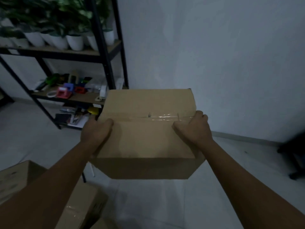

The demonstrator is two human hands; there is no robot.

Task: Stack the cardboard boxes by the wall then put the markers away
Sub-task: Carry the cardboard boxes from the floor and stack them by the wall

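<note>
Cardboard box [148, 129] is carried in the air above the floor [148, 204], in front of the white wall [214, 63]. Its long axis runs left to right across the view, with the top face tilted toward the camera and the far edge pointing at the wall. The top flaps are closed; their seam runs along the long axis and is sealed with clear tape [163, 117]. No print or label is readable on the box.

Left hand [95, 133] grasps the left end of the box, thumb on the top face, fingers wrapped over the side. Right hand [193, 128] grasps the right end the same way, thumb on top near the tape.

Two further cardboard boxes [79, 210] sit at lower left on the floor; dark marks on them are too blurred to read.

A black shelving rack [105, 55] stands left of the wall, holding potted plants [74, 41] in white pots on an upper shelf and mixed coloured stationery items [69, 90] lower down.
</note>
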